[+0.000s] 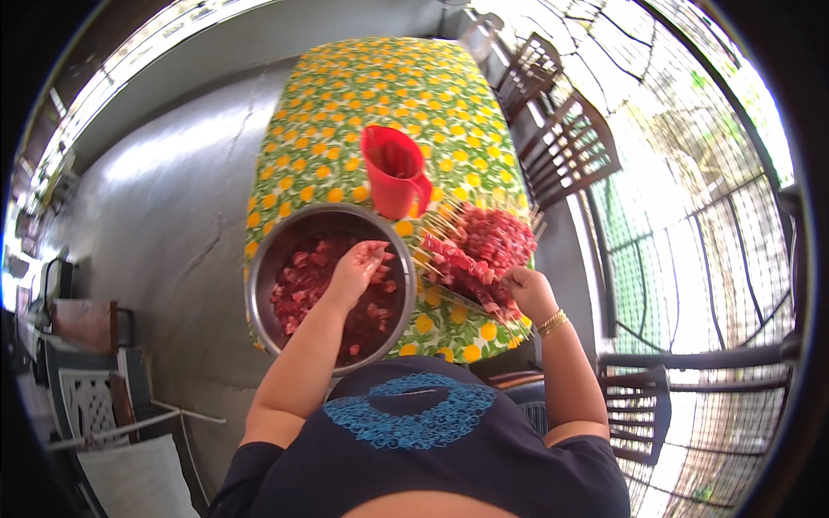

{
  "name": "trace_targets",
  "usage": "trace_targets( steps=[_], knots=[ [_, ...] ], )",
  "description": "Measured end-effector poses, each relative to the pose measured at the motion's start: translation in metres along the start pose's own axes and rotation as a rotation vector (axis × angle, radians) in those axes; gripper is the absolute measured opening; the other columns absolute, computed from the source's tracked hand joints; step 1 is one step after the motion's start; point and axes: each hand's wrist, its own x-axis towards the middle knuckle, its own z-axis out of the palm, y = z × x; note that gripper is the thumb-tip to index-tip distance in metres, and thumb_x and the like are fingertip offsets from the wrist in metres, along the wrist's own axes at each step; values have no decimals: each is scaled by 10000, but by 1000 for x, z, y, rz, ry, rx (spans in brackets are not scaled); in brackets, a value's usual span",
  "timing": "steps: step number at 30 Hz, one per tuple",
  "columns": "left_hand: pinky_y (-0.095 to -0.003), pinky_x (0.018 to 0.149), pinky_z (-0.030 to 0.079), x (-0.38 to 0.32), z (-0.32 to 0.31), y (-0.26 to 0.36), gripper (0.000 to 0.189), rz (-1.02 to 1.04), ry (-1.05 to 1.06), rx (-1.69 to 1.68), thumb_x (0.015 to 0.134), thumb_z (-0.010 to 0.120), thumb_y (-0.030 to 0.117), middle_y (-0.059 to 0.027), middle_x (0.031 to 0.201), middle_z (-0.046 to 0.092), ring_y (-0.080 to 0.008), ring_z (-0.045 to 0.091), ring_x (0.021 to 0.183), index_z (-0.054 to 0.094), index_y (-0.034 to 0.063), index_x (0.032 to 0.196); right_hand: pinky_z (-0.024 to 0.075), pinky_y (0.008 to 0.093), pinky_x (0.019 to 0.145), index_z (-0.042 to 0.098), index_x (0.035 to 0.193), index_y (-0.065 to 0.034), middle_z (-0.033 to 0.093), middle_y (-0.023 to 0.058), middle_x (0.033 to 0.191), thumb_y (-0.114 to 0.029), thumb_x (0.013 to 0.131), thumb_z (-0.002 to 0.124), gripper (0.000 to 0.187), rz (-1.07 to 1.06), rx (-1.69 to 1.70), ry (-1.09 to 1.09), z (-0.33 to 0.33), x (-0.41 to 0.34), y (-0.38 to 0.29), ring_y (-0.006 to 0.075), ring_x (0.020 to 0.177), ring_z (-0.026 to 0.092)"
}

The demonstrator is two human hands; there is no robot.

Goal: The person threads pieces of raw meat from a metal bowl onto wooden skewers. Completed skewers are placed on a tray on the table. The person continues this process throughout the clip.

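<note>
Cut chunks of raw red meat [311, 272] lie in a large metal bowl [255, 285] at the near left of the table. Over that bowl is my left hand [357, 272], its fingers drawn together near some meat; whether it grips a piece is hard to tell. My right hand [528, 291] pinches the near end of a skewer threaded with meat [458, 259]. This skewer is tilted above a pile of loaded meat skewers [495, 236], whose bare wooden ends stick out to the left. Part of a tray edge [456, 296] shows beneath the pile.
A red plastic jug [392, 188] holding sticks stands beyond the bowl. The table wears a lemon-patterned tablecloth [382, 84]. Wooden chairs [573, 152] line its right side, beside a metal grille [686, 239]. More furniture [97, 401] stands at the lower left.
</note>
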Motion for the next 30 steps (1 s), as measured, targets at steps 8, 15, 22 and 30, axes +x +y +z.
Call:
trace_targets(
  steps=[8, 15, 22, 30],
  knots=[
    [-330, 855, 566, -32, -39, 13, 270, -195, -136, -731, 992, 600, 165, -31, 1101, 692, -179, 677, 1001, 609, 100, 1254, 492, 269, 675, 665, 947, -7, 650, 15, 775, -19, 922, 611, 60, -113, 217, -153, 68, 22, -68, 88, 711, 580],
    [-292, 842, 563, -44, -71, 2, 143, -140, 158, -682, 974, 626, 109, -54, 1008, 707, -139, 682, 890, 651, 47, 1100, 535, 358, 730, 680, 911, -37, 694, 143, 834, -23, 870, 605, 86, -276, 81, -151, 91, 28, -78, 283, 793, 692],
    [-320, 855, 566, -51, -70, 25, 110, -48, 240, -378, 977, 615, 81, -93, 987, 703, -169, 685, 899, 631, 5, 1054, 530, 400, 725, 674, 879, -52, 678, 159, 840, -38, 851, 600, 81, -403, 12, -73, 95, 23, -95, 342, 808, 673],
    [-353, 855, 565, -44, -55, 35, 118, -79, 343, -506, 978, 617, 99, -84, 953, 684, -186, 679, 869, 609, 13, 1060, 523, 434, 699, 667, 875, -63, 661, 165, 814, -58, 842, 609, 67, -425, -2, 74, 104, 3, -109, 362, 779, 655]
  ],
)
